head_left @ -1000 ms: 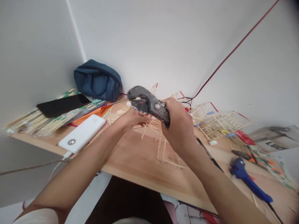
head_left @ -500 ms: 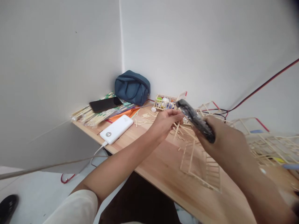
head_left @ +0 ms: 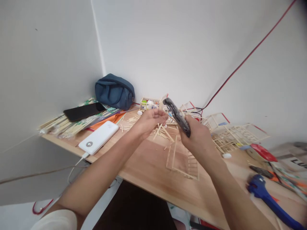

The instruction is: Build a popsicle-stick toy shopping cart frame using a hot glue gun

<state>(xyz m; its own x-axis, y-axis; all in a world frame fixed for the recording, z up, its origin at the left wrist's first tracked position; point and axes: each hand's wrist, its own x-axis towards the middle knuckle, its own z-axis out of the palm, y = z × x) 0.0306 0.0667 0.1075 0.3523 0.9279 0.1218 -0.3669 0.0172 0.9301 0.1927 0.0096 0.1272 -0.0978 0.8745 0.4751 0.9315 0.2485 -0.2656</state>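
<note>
My right hand (head_left: 198, 135) is wrapped around a dark, speckled hand tool (head_left: 177, 115) with a hooked upper end; its exact kind does not show. Left of it, my left hand (head_left: 151, 121) hovers over the table with thumb and fingers pinched together. What sits in that pinch, if anything, is too small to make out. Below the left fingers lie loose short wooden sticks (head_left: 163, 133). A small stick frame with ladder-like rungs (head_left: 183, 173) rests on the wooden table (head_left: 144, 159), beneath my right wrist.
At the left are a white power bank (head_left: 99, 137), a phone (head_left: 83, 111) on bundled sticks, and a blue pouch (head_left: 115, 91). A stick basket (head_left: 141, 104) holds small coloured items by the wall. More stick structures (head_left: 236, 134) and a blue glue gun (head_left: 268, 198) occupy the right.
The view has swung to the right, bringing the blue glue gun into sight. Both hands stay close together, the right still gripping the dark tool.
</note>
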